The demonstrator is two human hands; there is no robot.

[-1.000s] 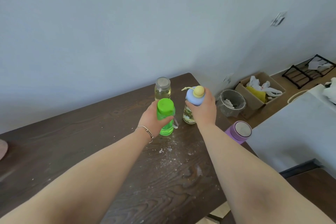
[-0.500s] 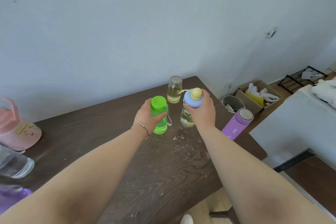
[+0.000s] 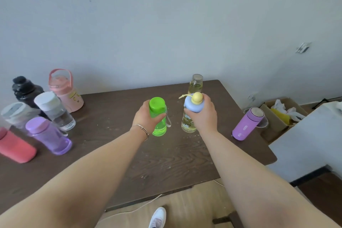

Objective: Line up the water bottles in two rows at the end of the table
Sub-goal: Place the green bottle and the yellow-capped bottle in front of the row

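Observation:
My left hand grips a bright green bottle near its cap. My right hand holds a clear bottle with a blue lid and yellow knob. Both bottles stand on the dark wooden table, side by side near the right end. Behind them, by the wall, stands a glass bottle with a metal cap. A purple flask stands at the table's right edge.
Several more bottles cluster at the left: black, pink with a handle, clear with a white lid, purple and red. A cardboard box sits on the floor at right. A white counter stands beside the table.
The view has swung left and pulled back, so the cluster of bottles at the left has come into sight. Both hands still hold their bottles in about the same spot on the table.

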